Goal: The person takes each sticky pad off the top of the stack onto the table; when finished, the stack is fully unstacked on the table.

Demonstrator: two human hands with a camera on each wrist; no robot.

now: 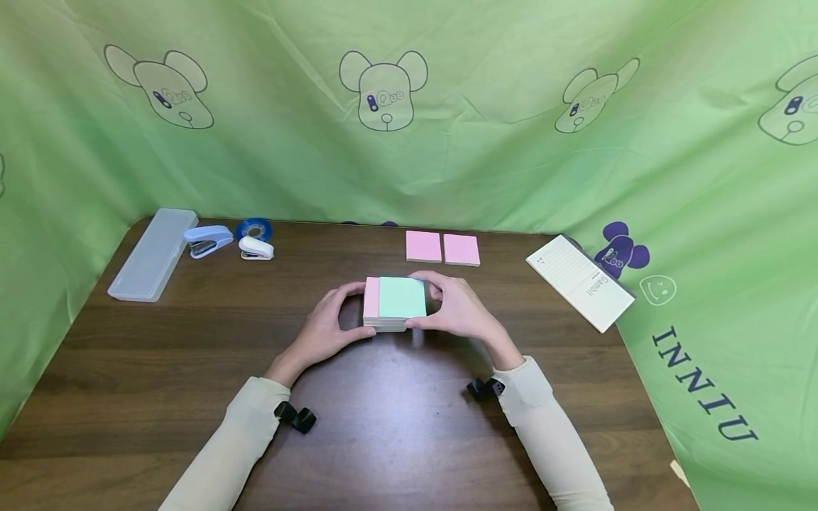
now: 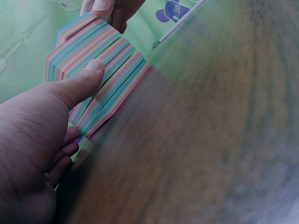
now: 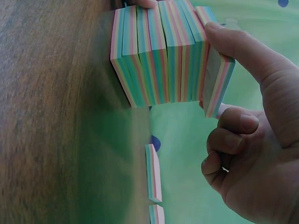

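Note:
A tall stack of sticky-note pads (image 3: 154, 51) stands on the table before me, its sides striped pink, yellow, green and blue. My left hand (image 1: 322, 328) holds it at the left, thumb on the near side and fingers round the far side. On top, a single sticky-note pad (image 1: 402, 297) with a mint-green face sits shifted right, so a pink strip of the pad below shows. My right hand (image 1: 459, 306) pinches this top pad between thumb and index finger; the other fingers are curled beneath its overhanging edge in the right wrist view.
Two pink sticky-note pads (image 1: 423, 246) lie side by side behind the stack. At the back left are a pale plastic case (image 1: 153, 255), a blue stapler (image 1: 208, 240), a white stapler (image 1: 256, 248) and blue tape (image 1: 253, 228). A white notepad (image 1: 580, 282) lies right, near the green curtain (image 1: 498, 177).

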